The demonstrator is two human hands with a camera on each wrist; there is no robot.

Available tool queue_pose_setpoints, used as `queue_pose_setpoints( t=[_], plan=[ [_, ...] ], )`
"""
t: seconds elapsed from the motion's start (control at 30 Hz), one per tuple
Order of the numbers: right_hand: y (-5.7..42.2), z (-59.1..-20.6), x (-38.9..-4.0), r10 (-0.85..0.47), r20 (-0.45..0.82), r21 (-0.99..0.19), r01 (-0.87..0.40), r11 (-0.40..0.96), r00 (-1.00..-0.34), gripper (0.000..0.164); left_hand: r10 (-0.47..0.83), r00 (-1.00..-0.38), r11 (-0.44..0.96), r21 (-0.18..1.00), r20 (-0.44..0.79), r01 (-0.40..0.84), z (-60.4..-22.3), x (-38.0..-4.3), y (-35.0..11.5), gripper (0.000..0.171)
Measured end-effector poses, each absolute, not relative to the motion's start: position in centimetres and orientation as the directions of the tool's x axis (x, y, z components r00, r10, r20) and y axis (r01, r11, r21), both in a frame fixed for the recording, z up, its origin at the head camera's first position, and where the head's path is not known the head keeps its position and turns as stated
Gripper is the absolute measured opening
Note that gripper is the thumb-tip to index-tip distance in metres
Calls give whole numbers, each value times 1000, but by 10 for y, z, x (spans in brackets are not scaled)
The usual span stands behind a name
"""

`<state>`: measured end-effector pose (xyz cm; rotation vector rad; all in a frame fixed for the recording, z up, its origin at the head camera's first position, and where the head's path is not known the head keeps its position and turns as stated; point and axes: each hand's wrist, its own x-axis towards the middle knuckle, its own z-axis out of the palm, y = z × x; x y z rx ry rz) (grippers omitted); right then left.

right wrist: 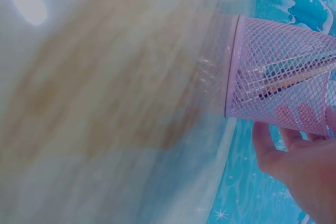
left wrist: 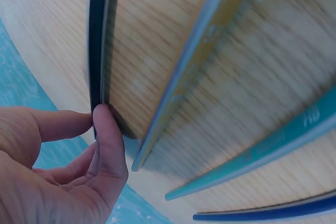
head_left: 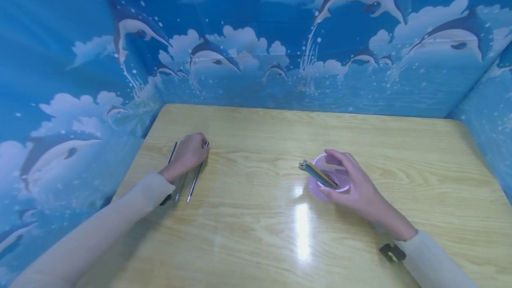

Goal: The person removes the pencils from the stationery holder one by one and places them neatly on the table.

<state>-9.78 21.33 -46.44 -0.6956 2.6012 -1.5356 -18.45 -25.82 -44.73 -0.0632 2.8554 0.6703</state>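
Observation:
At the left of the table, my left hand (head_left: 192,150) pinches the far end of a dark pencil (left wrist: 97,35) between thumb and forefinger. That pencil's other end points toward me. Beside it, in the left wrist view, lie a yellow pencil (left wrist: 181,74), a green pencil (left wrist: 257,148) and a blue pencil (left wrist: 268,210); the hand and forearm partly cover these in the head view. My right hand (head_left: 362,192) grips a pink mesh pencil cup (right wrist: 283,38), thumb and fingers around its side. Several pencils (head_left: 318,174) lean out of the cup toward the left.
The wood-grain table (head_left: 248,159) has a glossy top with a bright reflection below the cup. A blue curtain (head_left: 248,79) printed with dolphins and clouds stands behind the table and along both sides.

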Motion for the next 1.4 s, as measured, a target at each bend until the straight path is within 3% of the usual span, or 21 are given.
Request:
queue_pose_setpoints(
  t=[0.6,0.83,1.03,1.13,1.3,1.4],
  plan=[
    [213,-463,-96,-397,208,-831,-376,409,-894,98,8,-982,907,414,-187,-71,-444,-181,-256,28],
    [214,-465,-97,-396,205,-834,-372,409,-895,99,-10,-980,909,407,-197,-91,-443,-182,-259,5],
    [214,-463,-97,-398,202,-835,-369,407,-895,98,3,-984,910,408,-176,-70,-445,-181,-261,15],
    [214,-463,-97,-397,212,-839,-375,395,-893,97,43,-992,920,393,-119,-7,-445,-177,-261,14],
    [212,-464,-96,-400,226,-849,-381,366,-888,96,118,-991,929,347,61,132,-442,-167,-258,40],
    [212,-463,-96,-398,232,-846,-386,368,-887,96,145,-978,898,396,147,193,-436,-163,-250,41]
  ],
)
